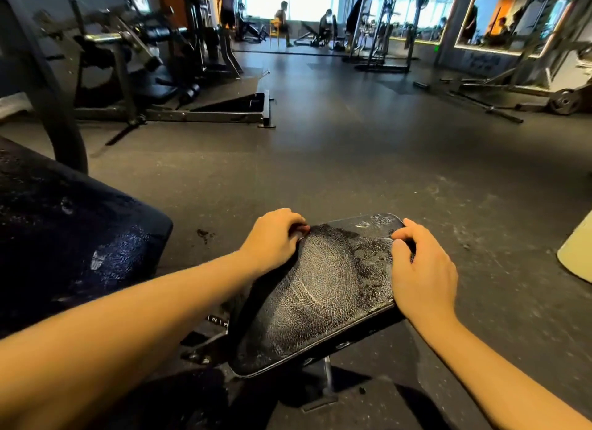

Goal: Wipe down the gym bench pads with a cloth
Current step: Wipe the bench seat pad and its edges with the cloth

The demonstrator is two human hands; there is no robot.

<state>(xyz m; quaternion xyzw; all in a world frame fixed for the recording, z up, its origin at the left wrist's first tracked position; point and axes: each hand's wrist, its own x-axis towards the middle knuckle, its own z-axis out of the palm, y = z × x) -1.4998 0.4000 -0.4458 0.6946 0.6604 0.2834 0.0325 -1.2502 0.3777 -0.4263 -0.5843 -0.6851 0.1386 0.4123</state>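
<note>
A small black seat pad [323, 295] with cracked, worn vinyl sits low in the middle, tilted on its metal post. My left hand [275, 237] grips the pad's left edge near the far end, fingers curled over it. On the opposite edge my right hand [423, 269] holds the pad, fingertips hooked over the far right corner. A larger black back pad [64, 237] with wet-looking specks lies to the left. No cloth is visible in either hand or anywhere in view.
The bench's adjustment bracket with numbers [219, 322] lies between the two pads. Dark rubber floor [352, 160] stretches ahead. Weight machines [134, 61] stand at the far left, racks [384, 29] and people at the back. A pale object [576, 253] sits at the right edge.
</note>
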